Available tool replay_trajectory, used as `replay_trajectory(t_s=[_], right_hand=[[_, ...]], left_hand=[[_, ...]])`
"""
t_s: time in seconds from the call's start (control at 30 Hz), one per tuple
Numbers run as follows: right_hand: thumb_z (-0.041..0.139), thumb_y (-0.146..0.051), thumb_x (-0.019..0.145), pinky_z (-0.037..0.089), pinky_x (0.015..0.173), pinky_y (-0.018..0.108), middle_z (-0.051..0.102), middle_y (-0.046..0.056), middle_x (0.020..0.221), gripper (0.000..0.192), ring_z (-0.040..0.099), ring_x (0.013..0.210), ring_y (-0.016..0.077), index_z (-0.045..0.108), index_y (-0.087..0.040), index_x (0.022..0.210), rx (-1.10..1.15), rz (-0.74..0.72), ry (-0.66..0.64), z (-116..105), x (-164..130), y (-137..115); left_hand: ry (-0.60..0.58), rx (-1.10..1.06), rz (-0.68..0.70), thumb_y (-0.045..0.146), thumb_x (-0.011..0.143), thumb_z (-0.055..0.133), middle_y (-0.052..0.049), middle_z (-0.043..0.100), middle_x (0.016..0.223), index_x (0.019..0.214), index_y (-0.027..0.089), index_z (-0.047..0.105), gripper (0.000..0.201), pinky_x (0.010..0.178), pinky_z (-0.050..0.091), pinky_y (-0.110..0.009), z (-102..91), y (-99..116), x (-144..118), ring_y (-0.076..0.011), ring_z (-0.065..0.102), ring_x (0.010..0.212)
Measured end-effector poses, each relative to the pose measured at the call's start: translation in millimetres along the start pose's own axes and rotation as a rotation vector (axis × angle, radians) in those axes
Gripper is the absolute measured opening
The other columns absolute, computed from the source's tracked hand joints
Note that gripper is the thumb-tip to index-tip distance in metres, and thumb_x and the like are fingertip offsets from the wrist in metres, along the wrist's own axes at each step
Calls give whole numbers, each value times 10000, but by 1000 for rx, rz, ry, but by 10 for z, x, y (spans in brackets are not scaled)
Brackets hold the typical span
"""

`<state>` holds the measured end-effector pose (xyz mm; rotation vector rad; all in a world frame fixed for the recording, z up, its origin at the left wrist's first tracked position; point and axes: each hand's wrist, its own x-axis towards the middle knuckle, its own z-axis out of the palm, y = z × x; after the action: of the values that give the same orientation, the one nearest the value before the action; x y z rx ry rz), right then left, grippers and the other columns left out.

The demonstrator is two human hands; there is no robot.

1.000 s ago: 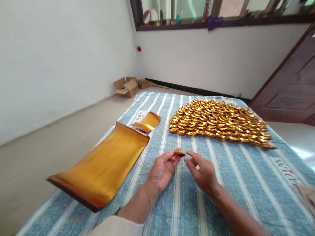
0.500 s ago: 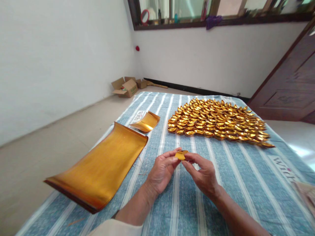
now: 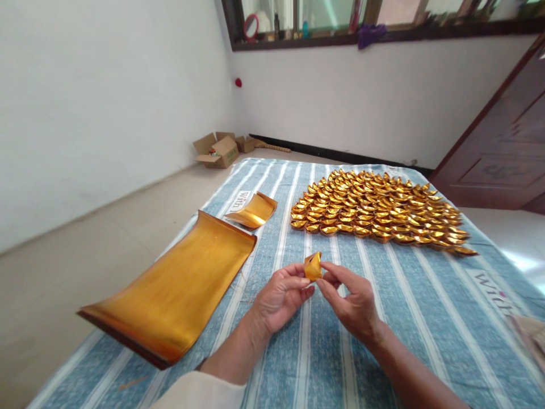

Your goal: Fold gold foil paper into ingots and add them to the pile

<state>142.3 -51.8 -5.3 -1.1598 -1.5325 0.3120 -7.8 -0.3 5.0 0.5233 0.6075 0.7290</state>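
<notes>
A small folded piece of gold paper (image 3: 313,267) is held up over the cloth between my two hands. My left hand (image 3: 283,295) pinches its left side with thumb and fingers. On the right side, the thumb and fingertips of my right hand (image 3: 351,295) grip its edge. A dark slit shows near the top of the fold. Beyond my hands lie many gold paper ingots (image 3: 374,210) in close rows. To the left rests a large curled stack of gold paper sheets (image 3: 179,284), with a smaller gold stack (image 3: 254,211) behind it.
A blue and white striped cloth (image 3: 281,352) covers the surface. Open cardboard boxes (image 3: 216,152) stand on the floor at the far left. A wooden door (image 3: 498,147) is at the right, and a window ledge (image 3: 306,41) runs along the back wall.
The folded gold paper has been turned more upright, so more of its shiny face and a dark slit show. My left fingers have shifted a little lower on it.
</notes>
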Motion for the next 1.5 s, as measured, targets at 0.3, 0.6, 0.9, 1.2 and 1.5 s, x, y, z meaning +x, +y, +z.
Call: replay_trajectory(t_s=[0.3,0.6,0.9,1.2,1.5], right_hand=[[561,-157,867,482,541,234,681,25,716,256,598,584,118,650,-134,1106,-11,-13,-11,-8,-9,-26],[560,-170,870,500,538,231,724,61,795,225,624,587,124,677,-115,1054,11,2,-40,-15,-3,-43],[564,-159,862,512,561,226,731,52,800,214,632,589,117,696,-139,1029,24,12,-39,-8,-14,-22],[541,-186,878,514,554,225,716,29,763,205,627,571,113,708,-174,996,62,54,-86,-29,3,-58],[532,-174,876,504,506,205,690,9,687,211,604,513,99,707,-170,995,110,67,-92,-31,22,-86]], left_hand=[[18,-37,-81,84,643,766,-50,697,789,813,104,692,186,512,482,-167,9,23,-12,-132,666,698],[27,-29,-115,147,684,768,-49,702,766,804,85,683,159,440,467,-154,-11,23,3,-127,675,644],[75,17,-67,137,658,786,-42,678,692,749,93,638,179,428,448,-152,-2,4,16,-128,660,614],[66,3,-81,104,691,752,-34,669,694,749,101,623,141,426,464,-164,11,0,17,-132,662,607],[39,12,-82,102,722,722,-40,672,720,771,95,642,95,460,485,-167,-2,-6,16,-118,648,600]])
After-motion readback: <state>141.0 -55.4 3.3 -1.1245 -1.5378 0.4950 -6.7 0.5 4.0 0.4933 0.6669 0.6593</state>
